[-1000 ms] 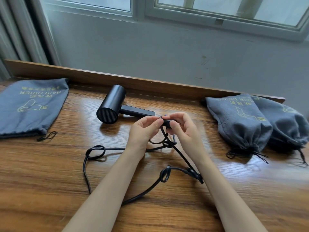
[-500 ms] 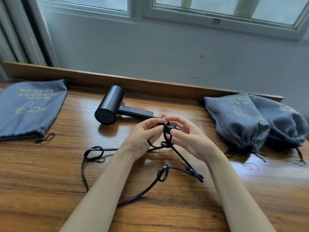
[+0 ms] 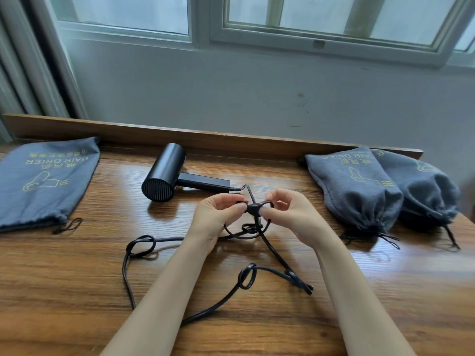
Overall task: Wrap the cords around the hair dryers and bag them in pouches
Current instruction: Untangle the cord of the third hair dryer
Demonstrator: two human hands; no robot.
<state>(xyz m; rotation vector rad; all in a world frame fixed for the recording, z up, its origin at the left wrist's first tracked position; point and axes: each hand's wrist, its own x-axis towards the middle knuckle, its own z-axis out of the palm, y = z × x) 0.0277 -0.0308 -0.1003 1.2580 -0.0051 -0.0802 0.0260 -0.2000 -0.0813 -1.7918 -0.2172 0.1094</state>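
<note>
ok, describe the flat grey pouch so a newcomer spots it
On the brown wooden table under the window, look far left. A grey fabric drawstring pouch with yellow print lies there. It alone is flat; the two grey pouches at right bulge, cinched shut.

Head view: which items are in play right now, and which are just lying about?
In play: dryer, cord, left hand and right hand pinching it, flat pouch.
Lying about: filled pouches, desk.
</note>
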